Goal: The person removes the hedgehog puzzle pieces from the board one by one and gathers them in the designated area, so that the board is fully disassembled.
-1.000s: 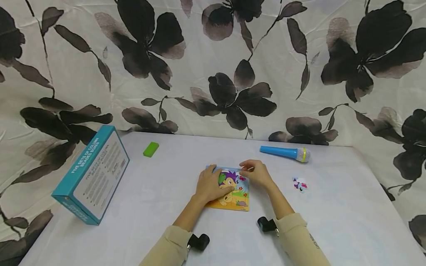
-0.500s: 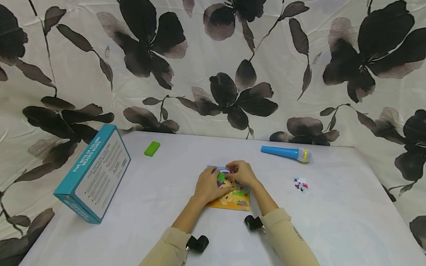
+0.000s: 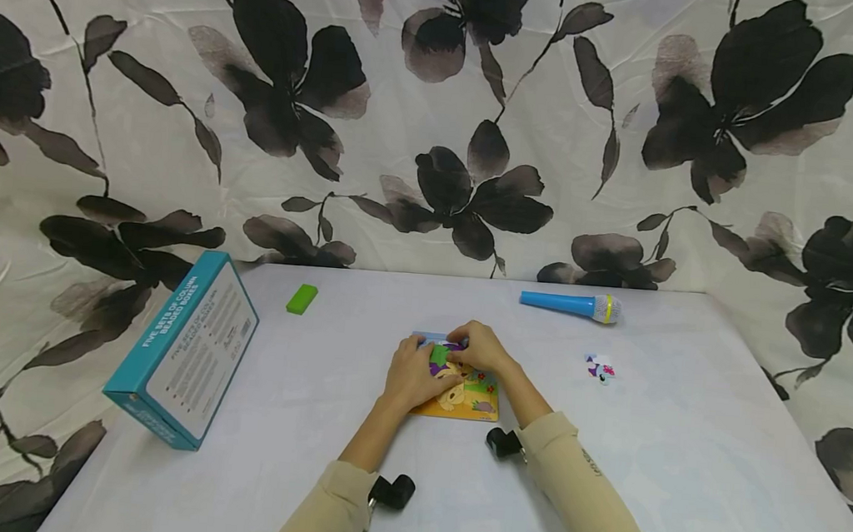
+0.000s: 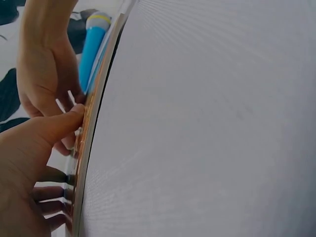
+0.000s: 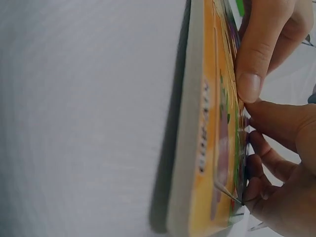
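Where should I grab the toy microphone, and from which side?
Probably the middle of its blue handle, from above and the near side: the toy microphone lies crosswise near the far edge of the table, its handle uncovered and slimmer than the rounded head.

A white tabletop (image 3: 680,486) reaches away to a straight far edge, its side edges splaying outward so that it looks wider toward the viewer. Behind the far edge rises a pale fabric backdrop (image 3: 386,12), printed with large flowers (image 3: 265,70) in black and smoky grey, among thin stems and drooping leaves. The same print lines the left and right edges, dropping below table level near the lower corners. Shallow creases cross the cloth, most plainly beyond the left edge. Light falls soft and even, leaving faint shadows; in both wrist views the white surface turns greyer and dims toward one side.
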`<state>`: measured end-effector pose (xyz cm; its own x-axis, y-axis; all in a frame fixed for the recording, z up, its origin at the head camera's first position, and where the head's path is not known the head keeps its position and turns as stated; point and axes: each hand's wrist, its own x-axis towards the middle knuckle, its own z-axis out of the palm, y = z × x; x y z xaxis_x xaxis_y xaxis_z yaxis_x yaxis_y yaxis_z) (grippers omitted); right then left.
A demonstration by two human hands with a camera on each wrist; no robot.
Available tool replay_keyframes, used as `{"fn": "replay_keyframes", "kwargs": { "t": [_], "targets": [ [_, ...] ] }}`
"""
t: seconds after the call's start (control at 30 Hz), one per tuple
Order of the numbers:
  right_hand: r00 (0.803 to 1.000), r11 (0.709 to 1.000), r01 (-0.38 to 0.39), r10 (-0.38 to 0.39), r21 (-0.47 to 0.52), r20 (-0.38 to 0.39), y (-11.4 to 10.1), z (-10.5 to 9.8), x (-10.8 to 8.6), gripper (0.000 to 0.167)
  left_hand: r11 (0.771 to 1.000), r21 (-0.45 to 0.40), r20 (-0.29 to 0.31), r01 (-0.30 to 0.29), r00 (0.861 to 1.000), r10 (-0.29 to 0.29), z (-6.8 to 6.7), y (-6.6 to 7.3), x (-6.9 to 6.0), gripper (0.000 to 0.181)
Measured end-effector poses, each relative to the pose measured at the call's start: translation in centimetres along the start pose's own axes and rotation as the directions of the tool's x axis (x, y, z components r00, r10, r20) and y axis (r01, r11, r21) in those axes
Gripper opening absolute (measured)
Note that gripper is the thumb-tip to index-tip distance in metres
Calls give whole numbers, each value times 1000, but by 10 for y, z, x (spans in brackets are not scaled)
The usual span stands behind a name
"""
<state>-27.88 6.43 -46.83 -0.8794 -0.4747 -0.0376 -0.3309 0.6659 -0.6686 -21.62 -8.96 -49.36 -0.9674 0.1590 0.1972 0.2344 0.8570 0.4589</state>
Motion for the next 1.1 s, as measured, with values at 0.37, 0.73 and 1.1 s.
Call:
{"fn": "replay_keyframes", "kwargs": {
  "t": [0.37,0.73,1.1],
  "targets": [
    [998,1000,-17,17,-3,67,-1,-4,3,31,1000,21,22,5,1000,-5,-3,-3,-2,80],
    [998,1000,-19,19,-8,66,-1,-3,7,29,998,63,-6,-20,1000,21,-2,-7,-2,77],
    [999,1000,-20,20,2,26,-1,-2,4,42,997,71,-16,-42,999,43,-5,-9,-1,62]
  ]
}}
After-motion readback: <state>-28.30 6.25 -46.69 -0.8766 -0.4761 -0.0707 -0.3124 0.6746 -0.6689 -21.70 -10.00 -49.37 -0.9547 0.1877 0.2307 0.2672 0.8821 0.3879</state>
